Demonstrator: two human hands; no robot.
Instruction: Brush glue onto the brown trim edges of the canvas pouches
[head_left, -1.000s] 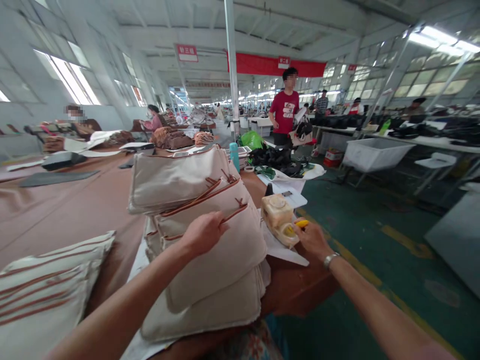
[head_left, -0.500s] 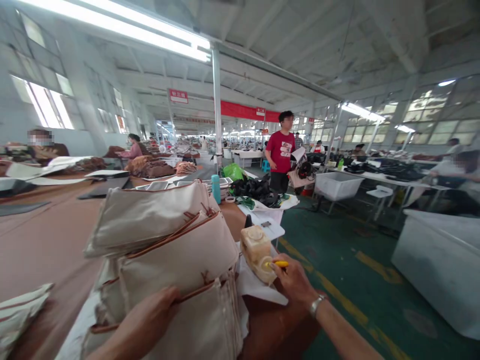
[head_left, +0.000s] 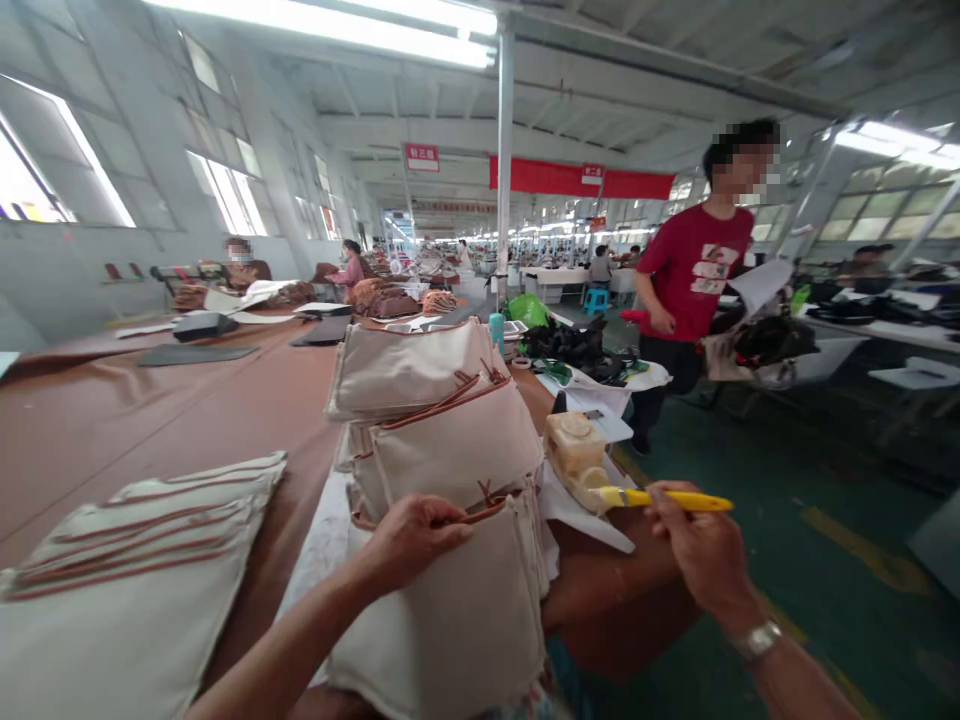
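Observation:
My right hand (head_left: 694,545) is closed round a yellow-handled brush (head_left: 675,499), held roughly level, its bristle end at the mouth of a glue container (head_left: 577,445). The container is a translucent, yellowed plastic one, resting on white paper. My left hand (head_left: 416,535) pinches the brown-trimmed top edge of the nearest cream fabric bag piece (head_left: 457,600). Behind that piece are more stacked cream pieces (head_left: 457,440) with brown edging and small brown ties. Whether glue is on the bristles, I cannot tell.
On the brown-covered table (head_left: 292,400), more cream pieces (head_left: 142,550) lie fanned out at the left. A turquoise bottle (head_left: 496,330) stands behind the stack. A person in a red shirt (head_left: 697,260) carries items on the right, near a heap of black material (head_left: 577,350).
My view has turned left. The brush has been drawn back from the container's mouth, showing more of its length. The person in red has come closer. My left hand still holds the bag piece's edge.

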